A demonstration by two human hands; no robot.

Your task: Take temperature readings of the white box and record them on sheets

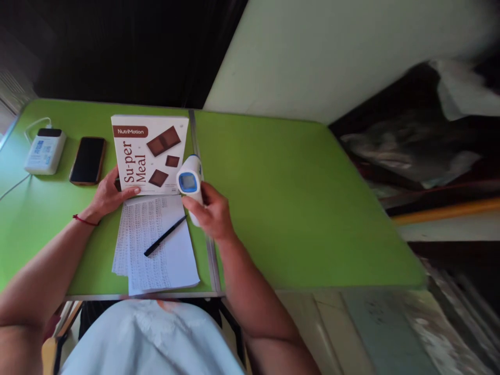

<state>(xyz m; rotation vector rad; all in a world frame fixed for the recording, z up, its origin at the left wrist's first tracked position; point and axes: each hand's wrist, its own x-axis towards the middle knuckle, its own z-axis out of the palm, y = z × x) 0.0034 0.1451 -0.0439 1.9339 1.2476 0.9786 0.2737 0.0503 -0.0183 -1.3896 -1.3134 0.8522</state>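
My left hand [111, 194] grips the lower left corner of a white box [135, 161] printed "NutriMotion Su-per Meal", its thumb across the front. The box stands upright, pictures of chocolate pieces facing me. In my right hand [214, 211] is a white infrared thermometer [191, 177] with a blue-framed screen turned toward me. Its head is close to the box's lower right corner; whether they touch I cannot tell. Below the box lie sheets of paper [172, 271] covered in handwriting, with a black pen [164, 236] resting slantwise on top.
Left of the box a dark smartphone [88, 161] lies on the green folding table [289, 208]. Beyond it is a white power bank [46, 151] with a cable attached. A metal seam runs down the table. Cluttered shelves [441, 208] stand at the right.
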